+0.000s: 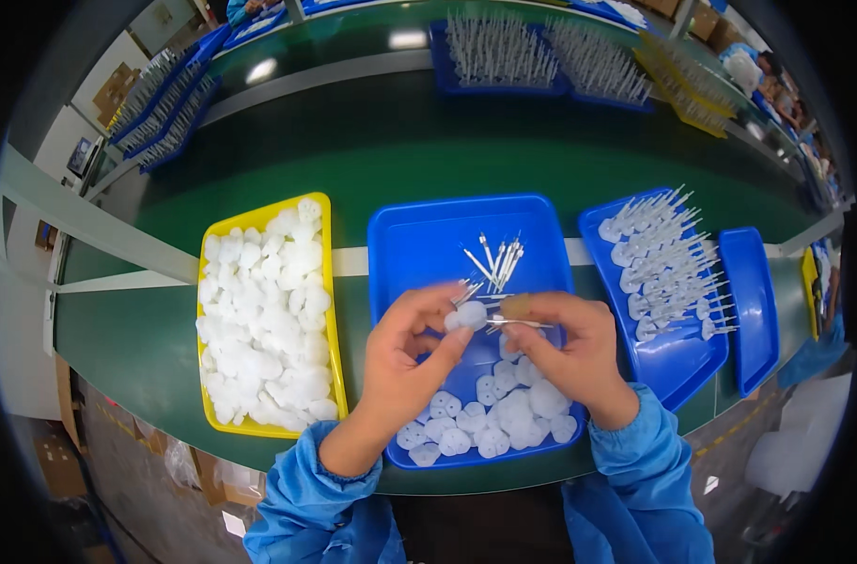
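Note:
Above the middle blue tray (419,235), my left hand (405,362) pinches a small white round plastic piece (466,317) between thumb and fingers. Thin rods (467,293) show by its fingertips; whether it grips them is unclear. My right hand (574,343) is closed on a slim silvery rod (524,323) close against the white piece; a yellowish cover shows on one fingertip. Inside the tray, a loose bunch of similar rods (508,265) lies beyond my hands. Several white round pieces with small holes (492,442) are heaped at the near end.
To the left, a yellow tray (333,310) is filled with white pieces (264,329). Right of the middle, a blue tray (677,362) holds white pieces with rods standing in them; another blue tray (750,301) adjoins it. Rod-filled trays (499,89) line the green table's (353,160) far side.

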Action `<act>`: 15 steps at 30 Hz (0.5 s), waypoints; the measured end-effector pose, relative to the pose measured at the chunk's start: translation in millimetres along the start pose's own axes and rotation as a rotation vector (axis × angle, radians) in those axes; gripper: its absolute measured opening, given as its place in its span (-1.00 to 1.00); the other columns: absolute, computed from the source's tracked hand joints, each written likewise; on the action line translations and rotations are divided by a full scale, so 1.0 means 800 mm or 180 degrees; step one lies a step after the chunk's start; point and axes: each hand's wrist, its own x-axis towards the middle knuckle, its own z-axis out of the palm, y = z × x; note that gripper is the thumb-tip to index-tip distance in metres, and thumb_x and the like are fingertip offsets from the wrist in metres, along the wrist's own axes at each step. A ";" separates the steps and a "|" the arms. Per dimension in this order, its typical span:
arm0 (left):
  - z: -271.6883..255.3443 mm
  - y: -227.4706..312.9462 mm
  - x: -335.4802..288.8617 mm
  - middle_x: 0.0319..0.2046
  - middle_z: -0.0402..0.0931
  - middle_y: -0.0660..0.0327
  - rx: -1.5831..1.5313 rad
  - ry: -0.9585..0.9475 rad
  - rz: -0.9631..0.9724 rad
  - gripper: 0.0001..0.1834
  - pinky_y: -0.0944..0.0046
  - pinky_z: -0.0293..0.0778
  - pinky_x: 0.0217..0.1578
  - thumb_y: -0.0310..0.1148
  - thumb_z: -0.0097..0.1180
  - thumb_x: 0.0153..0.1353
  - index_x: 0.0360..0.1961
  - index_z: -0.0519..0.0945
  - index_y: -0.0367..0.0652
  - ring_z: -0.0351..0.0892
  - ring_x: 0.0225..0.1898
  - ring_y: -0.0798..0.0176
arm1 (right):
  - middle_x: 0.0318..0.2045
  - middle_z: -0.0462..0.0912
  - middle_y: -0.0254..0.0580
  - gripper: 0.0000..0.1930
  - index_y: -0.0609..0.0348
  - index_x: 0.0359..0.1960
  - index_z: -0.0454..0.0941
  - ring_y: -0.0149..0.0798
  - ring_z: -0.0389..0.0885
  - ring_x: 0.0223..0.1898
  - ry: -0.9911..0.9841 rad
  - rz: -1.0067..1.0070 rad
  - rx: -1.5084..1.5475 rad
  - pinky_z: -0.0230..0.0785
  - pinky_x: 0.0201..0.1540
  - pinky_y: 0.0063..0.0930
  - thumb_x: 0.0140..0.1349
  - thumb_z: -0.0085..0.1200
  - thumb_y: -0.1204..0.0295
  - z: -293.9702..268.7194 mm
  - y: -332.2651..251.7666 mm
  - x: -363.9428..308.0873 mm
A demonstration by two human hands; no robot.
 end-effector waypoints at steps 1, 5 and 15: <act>-0.003 -0.001 0.000 -0.01 0.57 0.17 0.0171 -0.0076 0.0026 -0.70 0.41 0.70 -0.20 -0.63 0.33 0.42 0.15 0.73 -0.31 0.67 -0.08 0.36 | -0.15 0.91 -0.05 -0.78 0.32 -0.03 0.84 -0.25 0.91 -0.15 0.0051 0.0203 -0.0023 0.72 -0.07 -0.44 0.29 0.42 0.64 0.003 -0.002 0.000; -0.017 -0.013 -0.002 0.03 0.53 0.19 0.0584 -0.0061 0.0301 -0.59 0.48 0.64 -0.24 -0.70 0.31 0.40 0.23 0.77 -0.24 0.67 -0.07 0.39 | -0.18 0.91 -0.04 -0.81 0.33 -0.04 0.84 -0.24 0.93 -0.21 -0.0133 -0.0135 -0.0078 0.73 -0.15 -0.49 0.32 0.42 0.65 -0.007 0.008 -0.001; 0.002 0.007 -0.007 0.12 0.49 0.13 -0.0248 -0.0040 -0.0197 -0.53 0.40 0.79 -0.07 -0.71 0.31 0.39 0.32 0.68 -0.32 0.68 0.08 0.29 | -0.25 0.91 -0.06 -0.80 0.28 -0.07 0.86 -0.34 0.88 -0.39 -0.0074 0.0100 -0.0669 0.67 -0.35 -0.52 0.29 0.50 0.55 0.008 -0.002 -0.003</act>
